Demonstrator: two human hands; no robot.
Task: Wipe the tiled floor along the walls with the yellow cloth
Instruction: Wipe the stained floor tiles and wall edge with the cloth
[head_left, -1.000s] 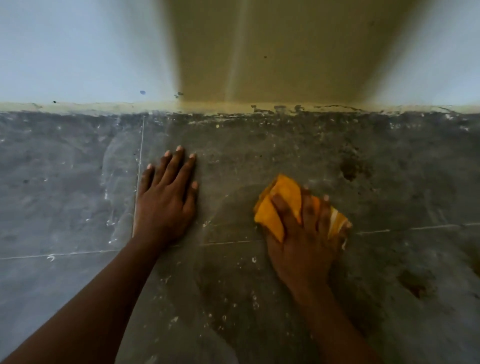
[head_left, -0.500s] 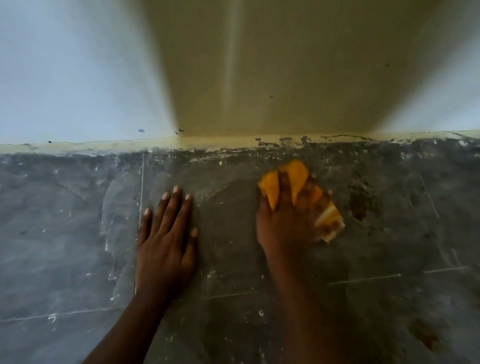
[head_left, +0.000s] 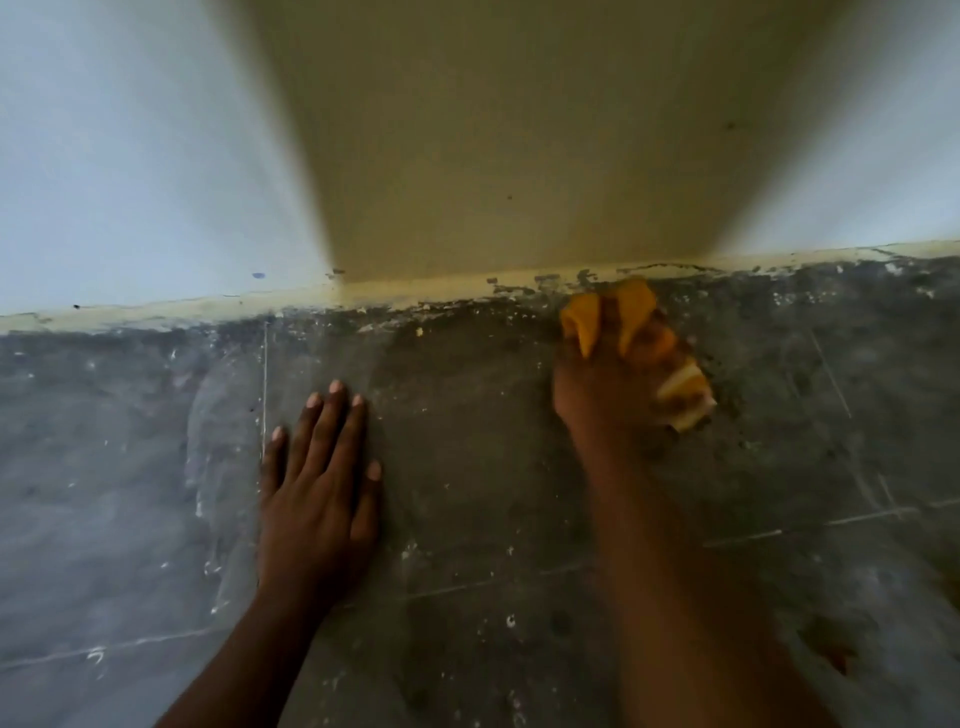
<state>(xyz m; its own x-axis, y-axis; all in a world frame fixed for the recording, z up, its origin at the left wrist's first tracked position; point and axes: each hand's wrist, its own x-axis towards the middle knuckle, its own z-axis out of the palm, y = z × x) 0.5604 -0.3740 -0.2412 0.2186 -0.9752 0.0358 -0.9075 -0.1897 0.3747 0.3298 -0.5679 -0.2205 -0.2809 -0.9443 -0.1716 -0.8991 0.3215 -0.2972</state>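
Fingers of the right hand (head_left: 613, 384) bunch round the yellow cloth (head_left: 631, 312), pressing it onto the tiled floor (head_left: 493, 415) right against the wall (head_left: 493, 156) (edge speckled with paint). Left hand (head_left: 319, 488) lies flat, fingers straight.

The wall (head_left: 493, 156) rises straight from the far edge of the tiled floor (head_left: 467, 415) and blocks any reach forward, and the right hand (head_left: 608, 384), gripping the bunched yellow cloth (head_left: 631, 312), is already hard against its base. The left hand (head_left: 317, 499) lies flat on the tiles nearer the person, and between the two hands runs a bare stretch of floor along the wall's foot. Open tile also runs to the right of the cloth and to the left of the flat hand, marked only with stains and white specks.
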